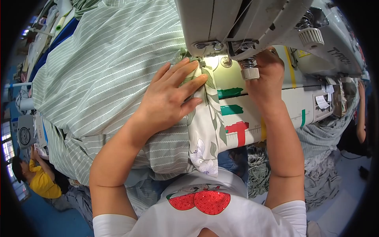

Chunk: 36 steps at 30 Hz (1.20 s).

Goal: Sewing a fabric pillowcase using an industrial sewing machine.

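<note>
My left hand (167,93) lies flat on the cloth with its fingers spread, fingertips close to the needle area of a white sewing machine (209,25). Under that palm is pale green fabric with white stripes (106,75). A white strip of cloth printed with leaves and flowers (203,136) runs along the striped fabric's right edge, up to the lit needle area. My right hand (270,73) reaches behind the machine head, beside a white ribbed knob (250,73). Its fingers are hidden there, so what they touch cannot be seen.
Green tape (231,109) and red tape (241,132) mark the pale machine bed (256,106). Crumpled striped cloth (316,177) hangs and lies at the right. A person in yellow (43,179) sits at far left; another person's arm (361,114) shows at far right.
</note>
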Each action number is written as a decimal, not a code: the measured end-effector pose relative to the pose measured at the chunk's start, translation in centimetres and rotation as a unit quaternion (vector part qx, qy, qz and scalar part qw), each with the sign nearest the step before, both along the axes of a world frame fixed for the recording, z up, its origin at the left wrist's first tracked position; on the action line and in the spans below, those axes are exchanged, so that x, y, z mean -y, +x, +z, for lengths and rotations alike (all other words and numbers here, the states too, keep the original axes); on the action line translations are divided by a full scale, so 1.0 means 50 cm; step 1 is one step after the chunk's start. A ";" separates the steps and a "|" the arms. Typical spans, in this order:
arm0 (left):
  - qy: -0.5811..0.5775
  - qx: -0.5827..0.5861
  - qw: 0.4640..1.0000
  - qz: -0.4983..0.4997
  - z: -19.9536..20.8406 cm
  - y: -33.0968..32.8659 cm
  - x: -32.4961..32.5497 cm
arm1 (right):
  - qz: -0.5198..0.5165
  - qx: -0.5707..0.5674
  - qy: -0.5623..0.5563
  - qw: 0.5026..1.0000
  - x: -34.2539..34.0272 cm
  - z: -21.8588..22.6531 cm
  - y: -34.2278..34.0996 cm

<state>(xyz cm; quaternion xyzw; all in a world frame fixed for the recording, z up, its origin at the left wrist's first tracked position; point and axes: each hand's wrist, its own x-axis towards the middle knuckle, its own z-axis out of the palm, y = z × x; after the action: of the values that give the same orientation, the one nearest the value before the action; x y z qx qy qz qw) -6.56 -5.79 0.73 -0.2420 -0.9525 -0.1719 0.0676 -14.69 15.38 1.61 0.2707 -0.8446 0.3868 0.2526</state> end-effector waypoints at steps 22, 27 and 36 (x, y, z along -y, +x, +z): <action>0.012 0.006 1.000 0.005 0.000 -0.014 0.006 | 0.014 -0.007 0.020 1.000 -0.012 0.001 -0.005; 0.000 -0.004 1.000 0.006 -0.002 -0.008 0.003 | 0.010 -0.035 0.021 0.999 -0.006 0.002 -0.008; -0.003 0.000 1.000 0.000 0.001 0.002 0.000 | 0.015 -0.035 0.022 0.999 -0.009 -0.004 -0.011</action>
<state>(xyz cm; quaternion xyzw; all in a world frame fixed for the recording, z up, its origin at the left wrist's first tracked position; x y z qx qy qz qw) -6.48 -5.81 0.76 -0.2418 -0.9532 -0.1688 0.0672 -15.25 15.85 1.40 0.3027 -0.8392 0.3622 0.2701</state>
